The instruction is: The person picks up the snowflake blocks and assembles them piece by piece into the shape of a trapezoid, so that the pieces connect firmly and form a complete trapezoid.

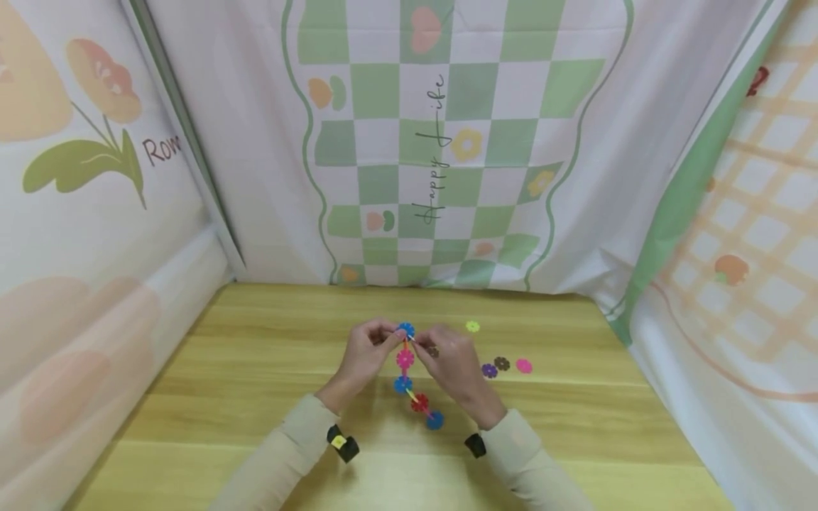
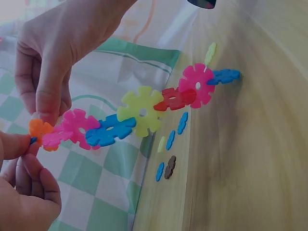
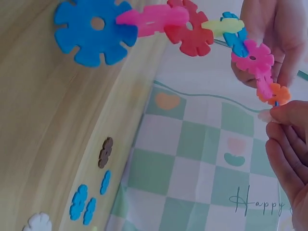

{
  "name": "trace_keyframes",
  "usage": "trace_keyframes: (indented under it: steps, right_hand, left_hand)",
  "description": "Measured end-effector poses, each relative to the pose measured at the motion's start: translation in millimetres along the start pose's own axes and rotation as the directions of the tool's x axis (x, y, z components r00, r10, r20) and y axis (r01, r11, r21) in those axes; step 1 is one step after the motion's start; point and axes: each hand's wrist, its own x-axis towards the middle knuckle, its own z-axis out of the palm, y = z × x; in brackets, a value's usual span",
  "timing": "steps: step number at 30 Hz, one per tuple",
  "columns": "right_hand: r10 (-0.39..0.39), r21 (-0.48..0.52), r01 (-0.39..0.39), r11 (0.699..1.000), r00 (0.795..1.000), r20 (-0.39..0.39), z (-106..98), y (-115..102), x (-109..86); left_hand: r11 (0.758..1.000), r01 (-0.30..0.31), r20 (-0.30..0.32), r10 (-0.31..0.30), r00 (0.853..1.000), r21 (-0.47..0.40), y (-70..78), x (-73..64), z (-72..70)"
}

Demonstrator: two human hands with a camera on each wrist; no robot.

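A chain of slotted, flower-shaped plastic discs (image 1: 405,360) hangs between the two hands and runs down toward the near side of the table. It joins blue, orange, pink, yellow and red pieces, with a blue disc (image 3: 95,31) at its lower end. My left hand (image 1: 366,355) pinches the blue disc (image 1: 405,329) at the top end, beside an orange disc (image 2: 40,132). Close against it, my right hand (image 1: 452,362) pinches a small white disc (image 1: 411,338) with thumb and finger. The fingers hide most of that white piece.
Loose discs lie right of the hands: a yellow-green one (image 1: 472,326), a purple one (image 1: 489,370), a brown one (image 1: 502,363) and a pink one (image 1: 524,366). Another brown disc (image 1: 433,352) sits partly behind the right hand. Patterned curtains (image 1: 422,142) enclose the wooden table (image 1: 255,355).
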Motion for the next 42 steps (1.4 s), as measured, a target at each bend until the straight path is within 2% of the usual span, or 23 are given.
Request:
trace_keyframes:
  steps: [6, 10, 13, 16, 18, 22, 26, 28, 30, 34, 36, 38, 40, 42]
  right_hand:
    - [-0.07, -0.022, 0.071, 0.997, 0.997, 0.039, -3.0, 1.1, 0.5]
    - [-0.12, -0.037, 0.122, 0.992, 0.991, 0.052, -4.9, 2.9, 1.2]
    - [-0.155, -0.032, 0.157, 0.987, 0.987, 0.05, -4.8, 3.7, 1.0]
    - [-0.165, -0.004, 0.166, 0.986, 0.984, 0.066, -4.8, 4.4, -0.1]
    - [-0.164, 0.031, 0.162, 0.986, 0.982, 0.094, -6.1, 5.8, -0.8]
    - [-0.147, 0.076, 0.136, 0.988, 0.975, 0.167, -14.8, 15.2, -0.7]
    - [-0.089, 0.075, 0.072, 0.995, 0.961, 0.262, -26.7, 32.7, 3.3]
    - [-0.035, 0.068, 0.012, 0.998, 0.938, 0.344, -29.6, 42.8, 5.5]
    - [0.035, 0.057, -0.067, 0.996, 0.898, 0.439, -29.7, 51.4, 7.6]
    - [0.158, 0.014, -0.21, 0.978, 0.779, 0.607, -21.8, 66.2, 8.4]
    - [0.207, 0.0, -0.278, 0.961, 0.717, 0.666, -14.7, 72.0, 6.6]
    - [0.245, -0.013, -0.333, 0.943, 0.665, 0.705, -6.3, 77.2, 2.8]
    - [0.261, -0.019, -0.362, 0.932, 0.636, 0.726, 2.3, 81.4, -2.1]
    - [0.272, -0.036, -0.363, 0.931, 0.626, 0.731, 9.6, 84.7, -7.6]
  left_hand:
    - [0.996, 0.04, 0.061, -0.045, 0.997, 0.082, 1.0, -4.0, -7.2]
    - [0.988, 0.07, 0.157, -0.092, 0.983, 0.139, 1.1, -4.2, -10.6]
    - [0.989, 0.052, 0.24, -0.084, 0.967, 0.137, -0.6, -3.8, -11.5]
    - [0.993, 0.023, 0.28, -0.055, 0.958, 0.118, -3.9, -4.1, -11.1]
    - [0.994, 0.017, 0.279, -0.047, 0.959, 0.109, -6.4, -4.6, -10.5]
    - [0.994, 0.047, 0.252, -0.072, 0.965, 0.102, -8.6, -7.0, -11.6]
    - [0.992, 0.074, 0.222, -0.096, 0.97, 0.102, -8.0, -9.2, -14.3]
    - [0.992, 0.079, 0.211, -0.099, 0.972, 0.103, -7.1, -10.2, -15.8]
    - [0.991, 0.081, 0.205, -0.1, 0.974, 0.102, -6.6, -11.0, -17.2]
    - [0.992, 0.083, 0.193, -0.1, 0.976, 0.092, -7.8, -11.4, -18.8]
    - [0.993, 0.079, 0.186, -0.094, 0.978, 0.087, -9.3, -11.2, -18.8]
    - [0.994, 0.074, 0.182, -0.089, 0.979, 0.084, -10.6, -11.2, -18.4]
    - [0.994, 0.073, 0.182, -0.087, 0.979, 0.083, -11.3, -11.5, -17.9]
    - [0.994, 0.072, 0.187, -0.087, 0.979, 0.085, -11.1, -12.4, -17.5]
